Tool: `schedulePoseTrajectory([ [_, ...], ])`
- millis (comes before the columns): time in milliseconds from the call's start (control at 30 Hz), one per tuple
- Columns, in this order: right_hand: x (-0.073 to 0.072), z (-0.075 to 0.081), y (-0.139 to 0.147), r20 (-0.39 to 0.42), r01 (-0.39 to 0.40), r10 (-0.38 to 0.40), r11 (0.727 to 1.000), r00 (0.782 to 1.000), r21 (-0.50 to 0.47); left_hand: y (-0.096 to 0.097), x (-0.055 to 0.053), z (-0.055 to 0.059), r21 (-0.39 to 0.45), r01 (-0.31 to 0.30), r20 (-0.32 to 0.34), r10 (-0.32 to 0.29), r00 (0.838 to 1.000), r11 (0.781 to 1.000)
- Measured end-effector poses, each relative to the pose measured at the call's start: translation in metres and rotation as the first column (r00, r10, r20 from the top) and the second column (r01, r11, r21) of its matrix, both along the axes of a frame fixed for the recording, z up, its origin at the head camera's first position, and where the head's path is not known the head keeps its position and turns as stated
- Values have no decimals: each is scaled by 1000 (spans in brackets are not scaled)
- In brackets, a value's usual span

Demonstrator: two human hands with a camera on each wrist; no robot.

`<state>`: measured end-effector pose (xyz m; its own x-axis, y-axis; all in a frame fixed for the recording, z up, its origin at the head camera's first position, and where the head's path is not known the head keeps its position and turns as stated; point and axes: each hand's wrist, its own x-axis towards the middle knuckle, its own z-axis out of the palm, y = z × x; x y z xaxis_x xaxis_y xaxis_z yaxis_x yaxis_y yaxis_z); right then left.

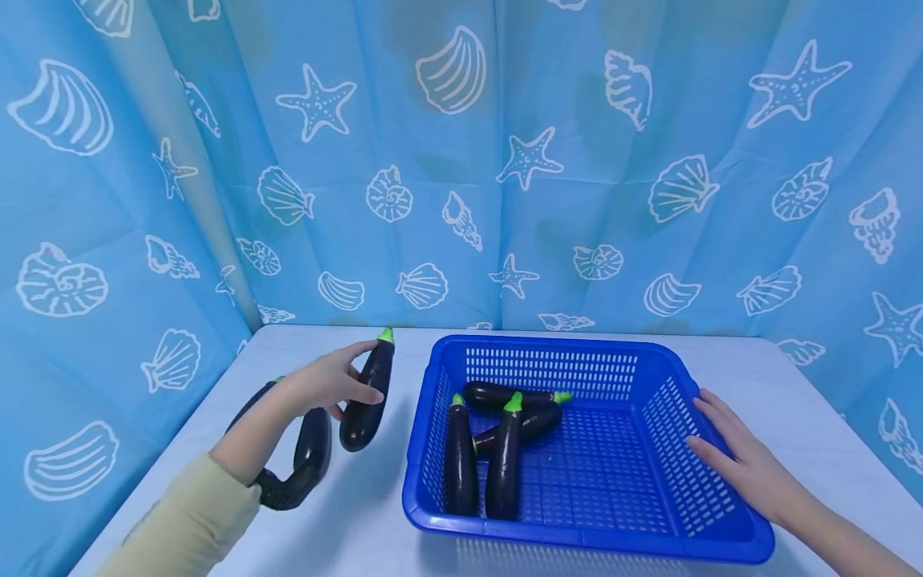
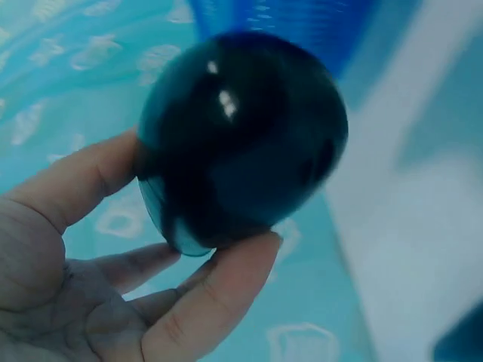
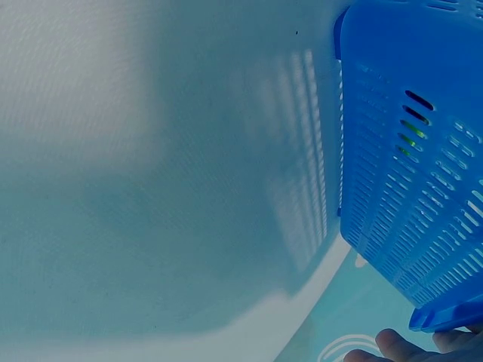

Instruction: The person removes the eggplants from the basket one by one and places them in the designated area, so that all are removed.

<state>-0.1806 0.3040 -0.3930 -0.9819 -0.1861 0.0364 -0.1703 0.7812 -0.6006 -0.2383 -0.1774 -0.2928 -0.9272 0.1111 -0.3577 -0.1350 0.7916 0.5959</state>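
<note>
My left hand (image 1: 335, 381) holds a dark purple eggplant (image 1: 369, 393) with a green stem, tilted over the table to the left of the basket. In the left wrist view, thumb and fingers wrap the sides of its glossy rounded end (image 2: 241, 136). A blue plastic basket (image 1: 587, 535) holds several eggplants, among them an upright-lying one (image 1: 503, 473) near its front left. My right hand (image 1: 743, 457) grips the basket's right rim, thumb over the inner side. The right wrist view shows its fingertips (image 3: 400, 347) outside, by the rim.
On the left of the table, more eggplants (image 1: 315, 437) lie partly hidden behind the left forearm. A white cloth covers the table (image 1: 368, 513). Blue curtains (image 1: 461, 144) with shell and starfish prints stand behind and at both sides.
</note>
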Motion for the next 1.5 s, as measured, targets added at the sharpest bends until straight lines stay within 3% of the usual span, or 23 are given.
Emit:
schedulePoseTrajectory([
  [267,1,0,0,3,3,-3,1000,1000,1,-29,-5,-45,-93,-101,24,104,994,991],
  [500,0,0,0,1,1,-1,1000,1000,-15,-44,-9,-69,-159,-136,16,140,990,978],
  [833,0,1,-2,0,-6,6,999,1000,-35,-46,-13,-78,-265,-136,-2,141,990,955],
  [1200,0,0,-2,-3,-2,2,1000,1000,-27,-42,-7,-88,-378,-126,-86,101,991,917],
  [1500,1,0,0,3,3,-3,1000,1000,-26,-43,-4,-89,-362,-146,-128,106,986,921],
])
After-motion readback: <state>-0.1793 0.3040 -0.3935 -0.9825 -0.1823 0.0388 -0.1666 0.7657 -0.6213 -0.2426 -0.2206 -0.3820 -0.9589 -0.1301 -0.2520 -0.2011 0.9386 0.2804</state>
